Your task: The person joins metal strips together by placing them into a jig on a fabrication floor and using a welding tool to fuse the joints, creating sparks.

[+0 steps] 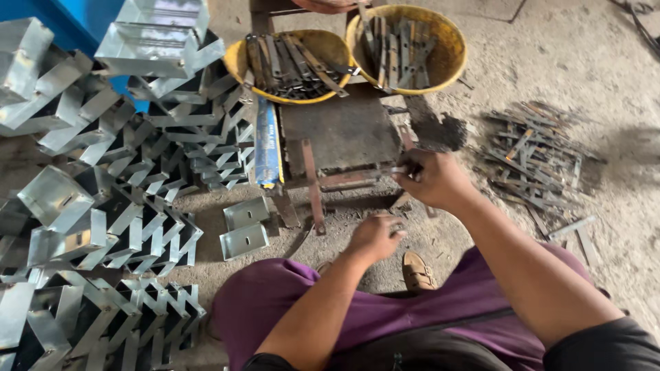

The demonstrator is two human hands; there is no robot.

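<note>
My right hand point(434, 177) is closed around a small metal piece point(399, 169) at the right edge of a low, rusty metal work stand point(338, 132). My left hand point(375, 237) is curled into a loose fist just below it, near the floor; what it holds, if anything, is hidden. A rusty flat bar point(313, 187) hangs down the stand's front. I sit on the floor in purple trousers, one sandal point(417, 271) showing between my knees.
Two yellow basins point(242, 56) point(450, 42) of dark metal strips stand behind the stand. Stacks of folded shiny sheet-metal boxes point(103, 206) fill the left. Two loose boxes point(244, 230) lie near my left knee. A heap of strips point(533, 154) lies on the concrete at right.
</note>
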